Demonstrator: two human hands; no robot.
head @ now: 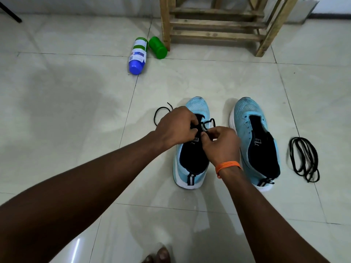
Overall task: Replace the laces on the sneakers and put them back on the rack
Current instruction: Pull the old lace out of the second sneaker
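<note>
Both hands worked a black lace (161,112) on the left blue shoe (191,158). The left hand (175,127) and right hand (221,143) pinched it. Another lace (303,158) lay beside the right shoe (254,141).

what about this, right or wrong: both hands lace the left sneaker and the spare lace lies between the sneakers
Wrong: the head view shows the spare lace right of the right sneaker, not between. The left hand and right hand do lace the left sneaker.

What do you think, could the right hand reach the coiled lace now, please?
Probably yes: coiled lace lies on open floor past the unlaced sneaker, though right hand pinches the threaded lace.
</note>
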